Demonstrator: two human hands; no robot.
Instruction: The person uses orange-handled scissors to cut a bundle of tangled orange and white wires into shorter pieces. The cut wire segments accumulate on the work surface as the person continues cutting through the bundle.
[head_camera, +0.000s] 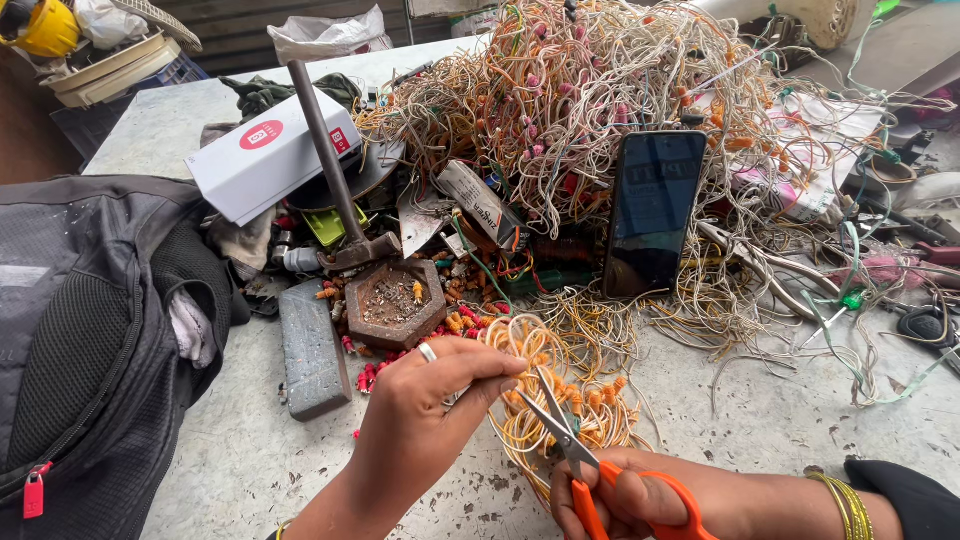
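Note:
My left hand (425, 405), with a ring on one finger, pinches thin pale wires from a small looped bundle of yellowish wire with orange connectors (590, 405) lying on the table. My right hand (650, 500) grips orange-handled scissors (575, 450), blades parted and pointing up-left at the pinched wires right beside my left fingertips. Gold bangles sit on my right wrist.
A huge tangle of wires (600, 100) fills the back. A dark phone (653, 212) leans against it. A hammer (335, 180) rests by a hexagonal block (395, 300), a grey stone bar (312, 350), a white box (265, 155), and a black backpack (90, 340) at left.

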